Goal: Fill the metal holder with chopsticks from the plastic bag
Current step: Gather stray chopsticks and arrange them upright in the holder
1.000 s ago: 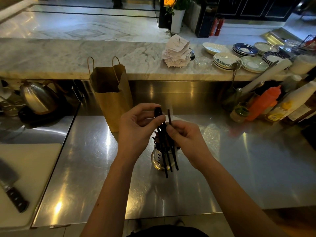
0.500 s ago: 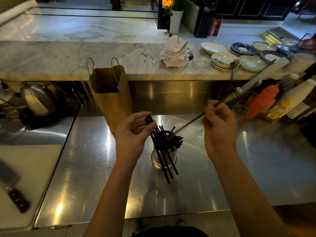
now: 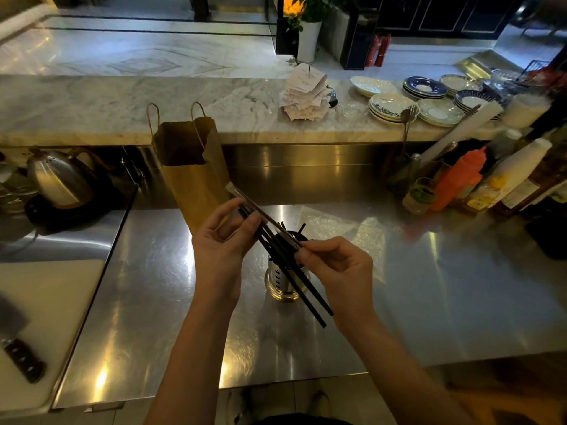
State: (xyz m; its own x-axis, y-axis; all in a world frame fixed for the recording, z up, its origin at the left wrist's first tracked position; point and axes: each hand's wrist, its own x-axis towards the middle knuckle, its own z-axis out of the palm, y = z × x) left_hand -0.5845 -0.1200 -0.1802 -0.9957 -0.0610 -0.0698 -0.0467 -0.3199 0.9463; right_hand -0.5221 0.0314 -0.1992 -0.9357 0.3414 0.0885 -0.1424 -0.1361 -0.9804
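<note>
Head view: both hands work above the metal holder (image 3: 280,286), which stands upright on the steel counter (image 3: 445,286), near its middle.

- Left hand (image 3: 222,246): fingers and thumb are curled round the upper ends of several black chopsticks (image 3: 306,297). The bundle slants down and to the right, crossing in front of the holder, with its lower tips hanging clear of the rim.
- Right hand (image 3: 340,271): thumb and forefinger pinch the lower end of a single pale stick (image 3: 264,214). The stick rises up and to the left, past the left fingertips. It cannot be told whether the left hand also touches it.
- Holder contents: further dark chopstick ends (image 3: 302,228) project from the top of the holder.
- Plastic bag (image 3: 346,231): clear, lying flat on the counter just behind and to the right of the holder.

A brown paper bag (image 3: 196,179) stands behind the left hand. A kettle (image 3: 58,179) sits to the far left, with a white cutting board (image 3: 46,302) and a knife (image 3: 21,357) in front of it. Stacked plates (image 3: 392,105) rest on the marble ledge (image 3: 92,111), and an orange bottle (image 3: 460,176) stands at the right.
</note>
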